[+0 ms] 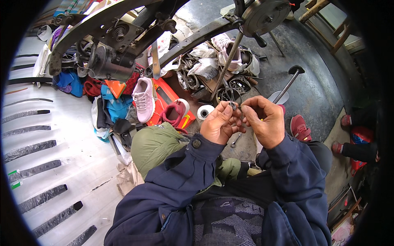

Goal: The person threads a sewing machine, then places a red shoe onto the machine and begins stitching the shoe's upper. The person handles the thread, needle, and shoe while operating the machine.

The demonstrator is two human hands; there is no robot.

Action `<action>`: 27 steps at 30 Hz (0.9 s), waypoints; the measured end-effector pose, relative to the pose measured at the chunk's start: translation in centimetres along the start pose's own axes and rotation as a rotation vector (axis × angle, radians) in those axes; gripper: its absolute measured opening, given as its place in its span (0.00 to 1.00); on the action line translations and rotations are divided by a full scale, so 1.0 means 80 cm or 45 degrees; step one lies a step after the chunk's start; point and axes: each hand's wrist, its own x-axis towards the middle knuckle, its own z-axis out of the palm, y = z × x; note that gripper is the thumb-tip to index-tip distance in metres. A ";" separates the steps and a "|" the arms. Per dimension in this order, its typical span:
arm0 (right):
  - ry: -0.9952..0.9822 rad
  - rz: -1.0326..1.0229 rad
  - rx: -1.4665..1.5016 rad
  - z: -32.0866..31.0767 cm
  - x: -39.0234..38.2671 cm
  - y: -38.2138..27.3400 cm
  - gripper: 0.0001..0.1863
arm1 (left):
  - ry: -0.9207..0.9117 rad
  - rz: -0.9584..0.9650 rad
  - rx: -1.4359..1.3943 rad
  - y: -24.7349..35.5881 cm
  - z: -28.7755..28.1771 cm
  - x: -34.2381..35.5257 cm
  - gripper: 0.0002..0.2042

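Observation:
Close together in front of my chest, both hands work at one spot. My left hand (218, 126) has its thumb and forefinger closed on a small dark metal piece (233, 105), too small to name. My right hand (266, 122) is closed in a pinch right beside that piece. Whatever lies between its fingertips is hidden. A white spool of thread (205, 112) stands just left of my left hand. Below the hands, a small wrench (236, 140) lies on the ground. A red shoe (300, 127) is to the right of my right hand.
A shoe-repair sewing machine (108, 61) with a handwheel (266, 17) spans the top. Left of the hands, a pink sneaker (143, 100) and a dark red shoe (173, 113) rest on an orange box (165, 95). Tool containers (240, 85) stand ahead. Another person's legs (359, 152) show at right.

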 end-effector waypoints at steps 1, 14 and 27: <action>0.005 -0.005 -0.007 0.000 0.000 0.000 0.04 | -0.006 0.002 -0.004 0.000 0.000 0.000 0.12; 0.043 -0.123 -0.152 0.004 -0.002 0.004 0.02 | 0.001 0.008 -0.001 0.000 0.002 -0.001 0.12; 0.066 -0.362 -0.492 0.001 0.003 0.025 0.04 | 0.076 0.097 0.411 0.002 0.016 -0.003 0.12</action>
